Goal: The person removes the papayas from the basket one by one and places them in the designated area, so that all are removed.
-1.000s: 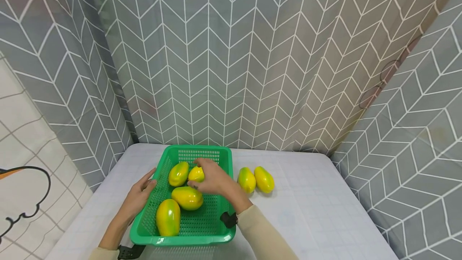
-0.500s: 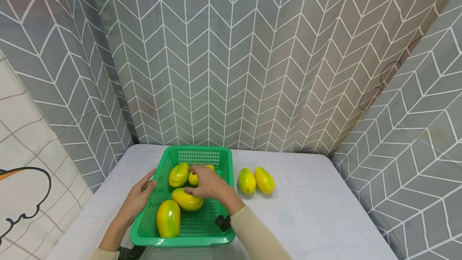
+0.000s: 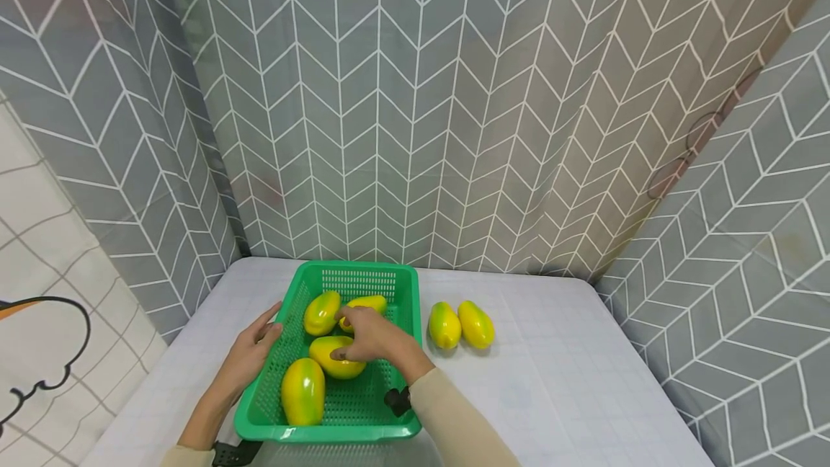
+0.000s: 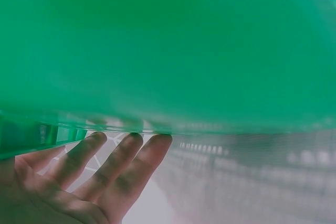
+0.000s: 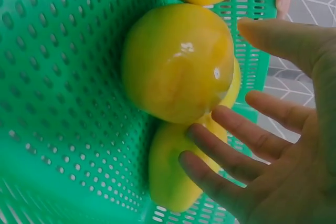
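Observation:
A green perforated plastic basket point(image 3: 405, 424) holds several glossy yellow-green papayas. My left hand point(image 3: 249, 355) rests at its left side, and in the left wrist view the fairly straight fingers point(image 4: 128, 166) have their tips at the green wall. Inside the basket, my right hand point(image 3: 372, 337) hovers with fingers spread over the middle papaya point(image 3: 331, 359). In the right wrist view, thumb and fingers stand around this papaya point(image 5: 178, 66) without closing on it. A back papaya point(image 3: 369, 303) is partly covered by the hand; another papaya point(image 3: 322, 313) lies to its left, and a large papaya point(image 3: 302, 391) in front.
Two more papayas, a left one point(image 3: 444, 325) and a right one point(image 3: 476, 324), lie side by side on the white table point(image 3: 558, 380) right of the basket. A grey patterned curtain point(image 3: 415, 128) hangs behind and along the sides.
My right hand has come away from the back papaya and shifted forward toward the middle one, uncovering more of the back fruit. The left hand stays at the basket's side.

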A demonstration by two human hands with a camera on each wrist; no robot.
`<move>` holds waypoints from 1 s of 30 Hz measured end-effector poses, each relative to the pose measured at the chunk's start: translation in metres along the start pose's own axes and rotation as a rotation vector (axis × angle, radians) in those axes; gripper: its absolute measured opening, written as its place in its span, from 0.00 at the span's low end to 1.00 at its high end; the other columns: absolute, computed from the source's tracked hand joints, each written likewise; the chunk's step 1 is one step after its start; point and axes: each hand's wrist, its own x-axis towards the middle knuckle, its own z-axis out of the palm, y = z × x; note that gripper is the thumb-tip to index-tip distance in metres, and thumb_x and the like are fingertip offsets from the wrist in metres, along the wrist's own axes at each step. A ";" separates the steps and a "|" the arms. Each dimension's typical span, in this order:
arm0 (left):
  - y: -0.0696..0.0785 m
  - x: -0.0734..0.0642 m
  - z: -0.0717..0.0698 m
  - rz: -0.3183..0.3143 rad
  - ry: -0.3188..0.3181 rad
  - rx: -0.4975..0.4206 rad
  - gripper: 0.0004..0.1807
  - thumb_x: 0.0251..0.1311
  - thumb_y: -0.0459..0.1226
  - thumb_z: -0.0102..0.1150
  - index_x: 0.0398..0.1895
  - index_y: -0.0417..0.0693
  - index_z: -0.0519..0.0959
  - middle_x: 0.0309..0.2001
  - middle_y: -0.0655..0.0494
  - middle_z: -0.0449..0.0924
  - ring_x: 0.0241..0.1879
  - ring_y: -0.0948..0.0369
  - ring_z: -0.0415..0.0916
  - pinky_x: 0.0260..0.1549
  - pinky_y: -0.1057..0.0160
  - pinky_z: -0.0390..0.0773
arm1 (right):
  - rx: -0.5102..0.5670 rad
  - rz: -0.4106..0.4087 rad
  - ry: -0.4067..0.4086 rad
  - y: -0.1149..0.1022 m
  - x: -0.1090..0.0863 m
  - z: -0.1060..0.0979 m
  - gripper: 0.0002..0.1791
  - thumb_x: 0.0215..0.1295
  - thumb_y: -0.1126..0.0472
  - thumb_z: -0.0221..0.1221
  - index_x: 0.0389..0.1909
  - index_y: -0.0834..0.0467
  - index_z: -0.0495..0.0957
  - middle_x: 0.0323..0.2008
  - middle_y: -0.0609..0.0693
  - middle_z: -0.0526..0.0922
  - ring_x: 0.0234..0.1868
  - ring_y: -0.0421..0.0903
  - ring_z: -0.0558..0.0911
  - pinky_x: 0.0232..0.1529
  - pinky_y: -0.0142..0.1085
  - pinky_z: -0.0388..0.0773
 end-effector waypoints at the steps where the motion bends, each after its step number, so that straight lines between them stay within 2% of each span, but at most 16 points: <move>1: 0.000 0.000 0.000 -0.003 -0.001 0.004 0.34 0.86 0.48 0.40 0.87 0.45 0.51 0.71 0.30 0.74 0.59 0.54 0.82 0.45 0.71 0.82 | -0.002 -0.003 -0.006 0.001 0.000 0.000 0.37 0.66 0.48 0.73 0.72 0.58 0.73 0.65 0.55 0.84 0.65 0.51 0.83 0.64 0.37 0.82; 5: 0.002 0.000 0.001 -0.013 0.000 0.007 0.34 0.86 0.48 0.40 0.87 0.46 0.50 0.71 0.30 0.74 0.59 0.52 0.82 0.45 0.70 0.81 | -0.005 -0.007 -0.022 0.004 0.002 0.003 0.38 0.65 0.48 0.73 0.71 0.59 0.74 0.64 0.56 0.85 0.64 0.50 0.83 0.62 0.36 0.82; 15: 0.000 0.001 0.001 -0.016 0.002 -0.003 0.34 0.86 0.48 0.40 0.87 0.47 0.50 0.70 0.30 0.75 0.55 0.57 0.83 0.43 0.69 0.83 | -0.029 -0.012 -0.060 0.005 0.004 0.010 0.39 0.64 0.43 0.74 0.71 0.56 0.75 0.62 0.52 0.85 0.58 0.42 0.84 0.59 0.32 0.82; 23: -0.004 0.003 0.000 -0.022 -0.004 -0.007 0.34 0.87 0.48 0.40 0.87 0.47 0.49 0.70 0.30 0.74 0.57 0.53 0.83 0.43 0.69 0.84 | -0.038 0.011 -0.090 0.002 0.005 0.013 0.39 0.63 0.41 0.74 0.71 0.52 0.75 0.63 0.46 0.84 0.57 0.36 0.81 0.62 0.32 0.80; 27: -0.004 0.003 0.000 -0.020 -0.005 -0.011 0.34 0.87 0.48 0.39 0.87 0.47 0.48 0.71 0.30 0.74 0.59 0.51 0.83 0.44 0.69 0.84 | -0.069 0.002 -0.088 0.001 0.005 0.013 0.37 0.64 0.42 0.74 0.70 0.52 0.76 0.62 0.44 0.85 0.53 0.35 0.80 0.59 0.31 0.80; 30: -0.003 0.003 0.001 -0.020 -0.008 -0.019 0.34 0.87 0.48 0.40 0.87 0.47 0.49 0.71 0.30 0.74 0.58 0.53 0.83 0.44 0.69 0.83 | -0.090 -0.003 -0.086 0.000 0.005 0.013 0.36 0.64 0.43 0.73 0.69 0.52 0.77 0.60 0.44 0.85 0.51 0.34 0.79 0.57 0.30 0.80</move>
